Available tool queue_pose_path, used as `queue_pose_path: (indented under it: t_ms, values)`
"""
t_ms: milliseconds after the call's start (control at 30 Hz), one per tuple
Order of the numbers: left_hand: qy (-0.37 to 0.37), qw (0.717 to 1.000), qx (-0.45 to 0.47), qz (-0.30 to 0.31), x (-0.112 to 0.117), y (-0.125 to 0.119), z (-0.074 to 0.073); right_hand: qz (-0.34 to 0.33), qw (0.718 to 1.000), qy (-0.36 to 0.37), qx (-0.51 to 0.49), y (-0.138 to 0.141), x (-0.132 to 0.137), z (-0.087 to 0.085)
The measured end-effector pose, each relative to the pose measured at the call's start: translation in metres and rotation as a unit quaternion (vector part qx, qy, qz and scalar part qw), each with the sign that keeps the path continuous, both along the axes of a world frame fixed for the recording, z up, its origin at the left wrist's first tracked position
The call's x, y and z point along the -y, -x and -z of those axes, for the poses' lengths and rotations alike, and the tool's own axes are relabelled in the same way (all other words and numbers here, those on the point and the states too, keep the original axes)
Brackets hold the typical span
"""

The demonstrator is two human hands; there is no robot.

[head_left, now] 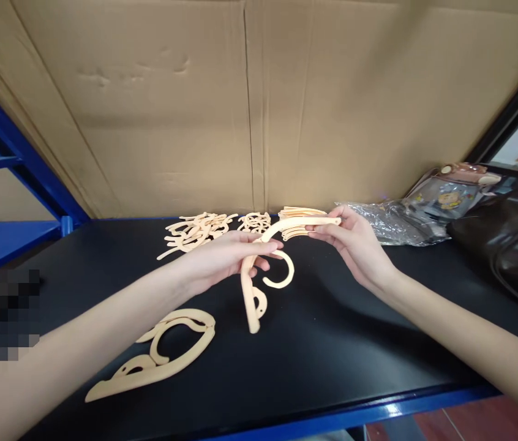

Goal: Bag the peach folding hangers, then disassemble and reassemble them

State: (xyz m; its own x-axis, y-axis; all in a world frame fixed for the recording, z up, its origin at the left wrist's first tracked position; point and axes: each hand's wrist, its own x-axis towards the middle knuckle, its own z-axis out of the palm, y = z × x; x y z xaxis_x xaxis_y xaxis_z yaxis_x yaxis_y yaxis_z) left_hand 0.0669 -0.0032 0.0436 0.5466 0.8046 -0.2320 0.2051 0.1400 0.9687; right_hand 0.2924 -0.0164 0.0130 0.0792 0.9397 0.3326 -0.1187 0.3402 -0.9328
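I hold a pale wooden hanger-shaped piece [250,294] above a black tabletop [332,343]. My left hand [226,257] is closed on its middle bend, near a small curved hook part [281,275]. My right hand [355,242] pinches the far end of its arched arm [296,225] between thumb and fingers. The lower leg of the piece hangs down towards the table. A second, similar wooden assembly [162,361] lies flat on the table near my left forearm.
Piles of loose pale wooden cut-outs [197,233] lie at the back of the table against a cardboard wall [259,104]. Crumpled clear plastic packaging [401,220] and a dark brown bag [511,245] sit at the right. A blue metal frame [15,165] stands at the left.
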Motion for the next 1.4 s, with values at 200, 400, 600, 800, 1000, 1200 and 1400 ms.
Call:
queue_pose_path:
  t_ms: [200, 400, 600, 800, 1000, 1200, 1400]
  values:
    - [-0.063, 0.992, -0.023, -0.108, -0.008, -0.004, 0.005, 0.184, 0.825, -0.208, 0.493, -0.005, 0.000, 0.004]
    - [-0.080, 0.988, -0.132, 0.002, 0.005, -0.020, -0.001, 0.159, 0.650, -0.304, 0.678, 0.010, 0.012, 0.012]
    - [-0.011, 0.997, -0.079, 0.000, 0.005, -0.019, 0.012, 0.136, 0.650, -0.343, 0.664, -0.001, 0.012, 0.015]
    - [0.109, 0.991, 0.083, -0.001, 0.018, -0.019, 0.017, 0.126, 0.644, -0.376, 0.654, -0.001, 0.011, 0.017]
    - [0.126, 0.978, 0.158, -0.055, 0.039, -0.026, 0.014, 0.214, 0.535, -0.461, 0.675, -0.001, 0.015, 0.017]
    - [0.145, 0.984, 0.084, -0.056, 0.027, -0.019, 0.017, 0.116, 0.524, -0.380, 0.753, 0.008, 0.020, 0.021]
    - [0.158, 0.985, -0.034, 0.066, 0.007, -0.004, 0.010, -0.040, 0.624, -0.228, 0.746, 0.010, 0.012, 0.010]
